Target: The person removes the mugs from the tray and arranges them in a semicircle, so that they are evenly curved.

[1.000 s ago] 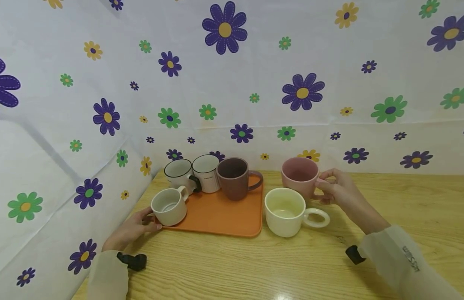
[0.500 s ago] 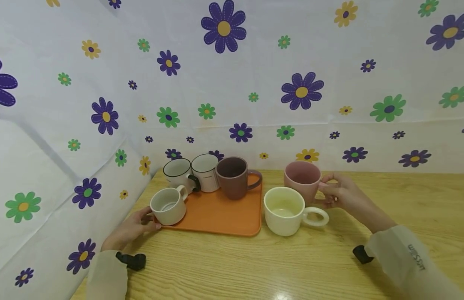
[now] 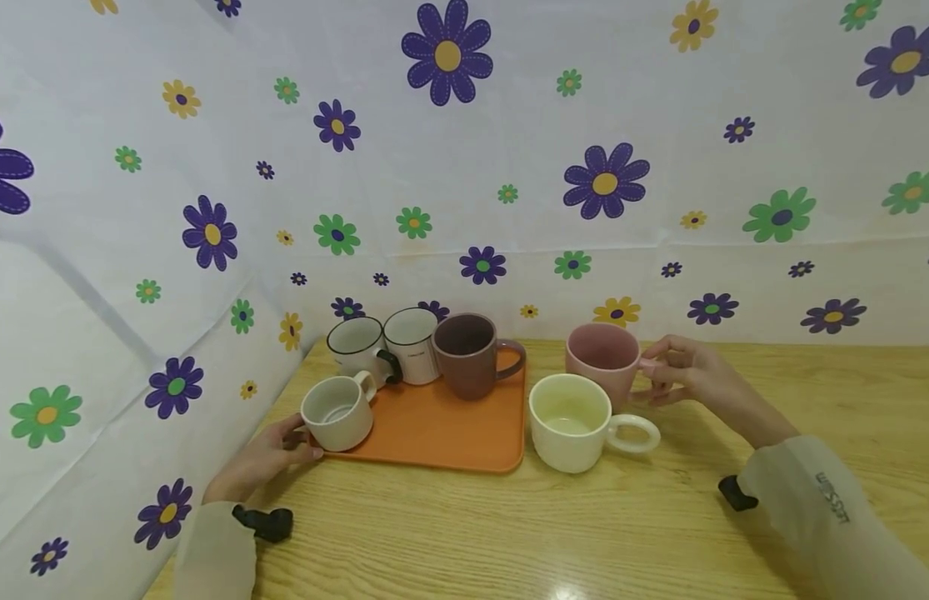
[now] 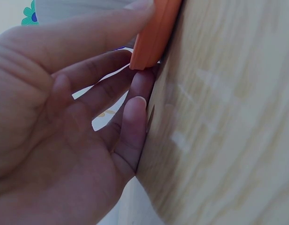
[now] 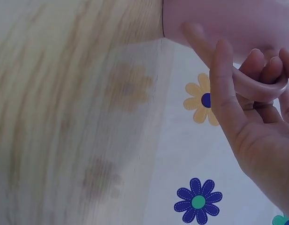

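My left hand grips the near left corner of the orange tray, thumb along its edge and other fingers lower near the tabletop. Right above that hand, a small off-white mug sits on the tray corner. My right hand holds the pink mug by its handle, with fingertips through the loop in the right wrist view. The pink mug stands upright at the table's back, right of the tray. In front of it, partly hiding its lower side, is a pale yellow mug with a ring handle.
Along the tray's back stand a black-handled white mug, another white mug with a dark rim and a brown mug. A flower-patterned cloth hangs behind and to the left of the wooden table.
The pink mug came slightly nearer and to the right, then back left a little. My right hand and sleeve have shifted right. The left hand and tray stay put.
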`<state>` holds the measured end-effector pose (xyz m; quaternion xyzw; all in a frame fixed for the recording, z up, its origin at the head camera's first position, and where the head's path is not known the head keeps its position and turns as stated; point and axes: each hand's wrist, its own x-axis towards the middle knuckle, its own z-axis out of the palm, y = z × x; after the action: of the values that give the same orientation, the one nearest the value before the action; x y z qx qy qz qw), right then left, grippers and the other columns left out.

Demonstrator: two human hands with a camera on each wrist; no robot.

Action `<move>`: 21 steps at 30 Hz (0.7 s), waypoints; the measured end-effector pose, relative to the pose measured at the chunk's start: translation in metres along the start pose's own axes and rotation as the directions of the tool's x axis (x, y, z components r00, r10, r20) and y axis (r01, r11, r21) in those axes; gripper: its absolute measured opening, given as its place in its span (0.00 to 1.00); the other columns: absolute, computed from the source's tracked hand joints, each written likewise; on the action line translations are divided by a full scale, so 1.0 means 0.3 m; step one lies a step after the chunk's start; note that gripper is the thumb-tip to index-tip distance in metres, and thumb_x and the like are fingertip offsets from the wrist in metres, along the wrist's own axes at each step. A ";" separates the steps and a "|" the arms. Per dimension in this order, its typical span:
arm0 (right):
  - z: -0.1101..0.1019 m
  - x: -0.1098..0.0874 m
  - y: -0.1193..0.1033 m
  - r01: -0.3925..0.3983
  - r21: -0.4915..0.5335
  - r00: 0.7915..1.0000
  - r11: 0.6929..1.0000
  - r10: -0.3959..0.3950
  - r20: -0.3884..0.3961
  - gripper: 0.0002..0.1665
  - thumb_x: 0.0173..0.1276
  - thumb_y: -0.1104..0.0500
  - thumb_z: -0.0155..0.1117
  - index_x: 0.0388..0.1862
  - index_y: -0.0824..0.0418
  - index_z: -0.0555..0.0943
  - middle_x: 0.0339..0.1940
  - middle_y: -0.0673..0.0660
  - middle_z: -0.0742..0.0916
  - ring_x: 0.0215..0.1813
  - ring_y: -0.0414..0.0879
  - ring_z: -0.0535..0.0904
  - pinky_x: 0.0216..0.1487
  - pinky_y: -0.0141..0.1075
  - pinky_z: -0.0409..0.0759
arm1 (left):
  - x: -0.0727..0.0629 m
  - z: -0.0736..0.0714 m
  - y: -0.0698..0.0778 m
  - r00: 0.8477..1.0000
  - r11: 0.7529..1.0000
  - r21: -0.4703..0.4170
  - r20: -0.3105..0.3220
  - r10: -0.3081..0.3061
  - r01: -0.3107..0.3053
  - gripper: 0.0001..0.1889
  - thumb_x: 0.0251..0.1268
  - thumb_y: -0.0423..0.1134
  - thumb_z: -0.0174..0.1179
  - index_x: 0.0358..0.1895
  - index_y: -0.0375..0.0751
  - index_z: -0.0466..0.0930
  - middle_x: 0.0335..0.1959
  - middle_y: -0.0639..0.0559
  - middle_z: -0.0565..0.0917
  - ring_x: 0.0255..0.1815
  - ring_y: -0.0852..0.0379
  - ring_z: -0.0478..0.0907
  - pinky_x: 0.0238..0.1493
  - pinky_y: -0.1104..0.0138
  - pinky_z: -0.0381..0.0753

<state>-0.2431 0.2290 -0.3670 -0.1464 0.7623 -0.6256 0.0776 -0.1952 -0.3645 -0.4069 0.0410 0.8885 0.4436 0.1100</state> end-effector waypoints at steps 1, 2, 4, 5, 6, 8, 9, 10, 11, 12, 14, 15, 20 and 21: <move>-0.002 0.002 0.000 0.001 -0.001 1.000 1.000 -0.001 -0.004 0.02 0.76 0.66 0.60 0.44 0.63 0.79 0.27 0.57 0.81 0.33 0.48 0.86 0.39 0.45 0.87 | 0.001 -0.002 -0.002 1.000 1.000 0.004 0.003 0.005 -0.005 0.41 0.66 0.35 0.66 0.75 0.22 0.55 0.66 0.26 0.72 0.68 0.28 0.67 0.67 0.34 0.59; -0.004 0.003 -0.001 0.001 -0.002 1.000 1.000 -0.001 -0.009 0.02 0.76 0.66 0.60 0.44 0.63 0.80 0.27 0.56 0.81 0.32 0.47 0.84 0.39 0.45 0.87 | 0.002 -0.002 -0.003 1.000 1.000 0.003 0.000 0.003 -0.003 0.40 0.66 0.35 0.66 0.75 0.22 0.56 0.66 0.26 0.72 0.68 0.28 0.67 0.67 0.34 0.60; -0.008 0.005 -0.001 0.001 -0.010 1.000 1.000 -0.001 -0.012 0.03 0.75 0.66 0.61 0.44 0.64 0.80 0.28 0.56 0.82 0.33 0.47 0.84 0.39 0.45 0.87 | 0.004 -0.003 -0.005 1.000 1.000 0.005 0.001 0.003 -0.003 0.40 0.66 0.35 0.66 0.75 0.22 0.55 0.66 0.26 0.73 0.68 0.28 0.67 0.67 0.35 0.61; -0.009 0.005 -0.002 0.000 -0.021 1.000 1.000 0.000 -0.011 0.03 0.75 0.66 0.61 0.45 0.64 0.80 0.28 0.56 0.82 0.33 0.46 0.82 0.39 0.44 0.87 | 0.004 -0.004 -0.005 1.000 1.000 0.008 0.004 0.006 -0.006 0.41 0.66 0.35 0.66 0.75 0.21 0.55 0.66 0.26 0.72 0.67 0.28 0.68 0.67 0.35 0.62; -0.011 0.005 -0.002 -0.003 -0.027 1.000 1.000 0.002 -0.011 0.04 0.75 0.66 0.61 0.45 0.65 0.80 0.29 0.56 0.83 0.33 0.46 0.83 0.39 0.44 0.87 | 0.005 -0.004 -0.007 1.000 1.000 0.007 0.002 0.004 -0.004 0.41 0.66 0.35 0.66 0.75 0.22 0.55 0.66 0.26 0.73 0.67 0.28 0.68 0.67 0.35 0.62; -0.011 0.005 -0.003 -0.009 -0.038 1.000 0.999 0.009 -0.013 0.05 0.76 0.65 0.61 0.47 0.66 0.80 0.31 0.58 0.84 0.35 0.46 0.85 0.40 0.43 0.87 | 0.005 -0.005 -0.007 1.000 1.000 0.008 0.002 0.007 -0.007 0.41 0.66 0.34 0.66 0.75 0.22 0.55 0.66 0.26 0.73 0.67 0.29 0.68 0.66 0.35 0.62; -0.012 0.006 -0.003 -0.011 -0.039 1.000 0.999 0.010 -0.012 0.06 0.76 0.65 0.61 0.47 0.67 0.79 0.32 0.59 0.84 0.36 0.47 0.87 0.40 0.43 0.87 | 0.006 -0.005 -0.008 1.000 1.000 0.011 0.003 0.008 -0.008 0.41 0.66 0.34 0.66 0.75 0.22 0.54 0.66 0.26 0.73 0.67 0.29 0.68 0.66 0.35 0.62; -0.012 0.006 -0.003 -0.012 -0.040 1.000 0.999 0.012 -0.012 0.06 0.76 0.65 0.60 0.47 0.67 0.79 0.33 0.59 0.84 0.37 0.49 0.88 0.40 0.43 0.87 | 0.006 -0.006 -0.008 1.000 1.000 0.010 0.001 0.008 -0.008 0.40 0.66 0.34 0.66 0.76 0.22 0.55 0.66 0.26 0.73 0.67 0.29 0.68 0.66 0.35 0.62; -0.012 0.007 -0.004 -0.009 -0.038 1.000 0.999 0.009 -0.008 0.06 0.76 0.65 0.60 0.47 0.67 0.79 0.34 0.60 0.84 0.38 0.51 0.89 0.40 0.43 0.87 | 0.007 -0.007 -0.008 1.000 1.000 0.017 0.003 0.014 -0.014 0.40 0.67 0.34 0.65 0.75 0.21 0.54 0.66 0.26 0.73 0.67 0.29 0.68 0.66 0.34 0.62; -0.011 0.007 -0.004 -0.010 -0.035 1.000 0.999 0.010 -0.007 0.05 0.76 0.64 0.60 0.47 0.66 0.79 0.35 0.60 0.85 0.39 0.53 0.90 0.40 0.42 0.86 | 0.007 -0.006 -0.008 1.000 1.000 0.015 0.000 0.011 -0.011 0.40 0.66 0.34 0.66 0.75 0.22 0.55 0.65 0.26 0.73 0.67 0.29 0.68 0.66 0.34 0.61; -0.011 0.007 -0.004 -0.011 -0.022 1.000 1.000 0.011 -0.002 0.05 0.77 0.64 0.60 0.46 0.66 0.79 0.35 0.60 0.85 0.41 0.55 0.89 0.41 0.42 0.86 | 0.006 -0.005 -0.006 1.000 1.000 0.010 -0.002 0.008 -0.008 0.40 0.66 0.34 0.66 0.75 0.22 0.55 0.65 0.26 0.73 0.67 0.29 0.68 0.67 0.34 0.60; -0.011 0.007 -0.004 -0.011 -0.017 1.000 1.000 0.011 0.002 0.05 0.77 0.64 0.59 0.46 0.66 0.78 0.36 0.60 0.85 0.41 0.55 0.89 0.41 0.42 0.86 | 0.005 -0.004 -0.003 1.000 1.000 0.008 -0.001 0.005 -0.005 0.40 0.66 0.34 0.66 0.75 0.22 0.55 0.65 0.26 0.73 0.67 0.29 0.68 0.67 0.34 0.60; -0.017 0.006 -0.007 -0.029 -0.047 0.999 0.998 0.031 0.022 0.11 0.78 0.62 0.59 0.51 0.69 0.76 0.37 0.60 0.84 0.43 0.53 0.89 0.43 0.42 0.86 | 0.000 -0.003 0.004 1.000 1.000 0.000 0.007 0.001 -0.001 0.41 0.66 0.34 0.66 0.76 0.22 0.54 0.66 0.25 0.72 0.67 0.28 0.67 0.65 0.33 0.62; -0.020 0.006 -0.008 -0.034 -0.076 0.999 0.997 0.036 0.031 0.13 0.78 0.61 0.58 0.52 0.70 0.75 0.39 0.61 0.84 0.43 0.52 0.89 0.44 0.43 0.86 | -0.001 -0.004 0.005 1.000 1.000 0.000 0.007 0.001 -0.001 0.41 0.66 0.34 0.66 0.76 0.22 0.53 0.66 0.25 0.72 0.67 0.28 0.67 0.66 0.33 0.62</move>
<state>-0.2464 0.2336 -0.3634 -0.1460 0.7865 -0.5925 0.0953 -0.1953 -0.3644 -0.4050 0.0432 0.8882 0.4433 0.1130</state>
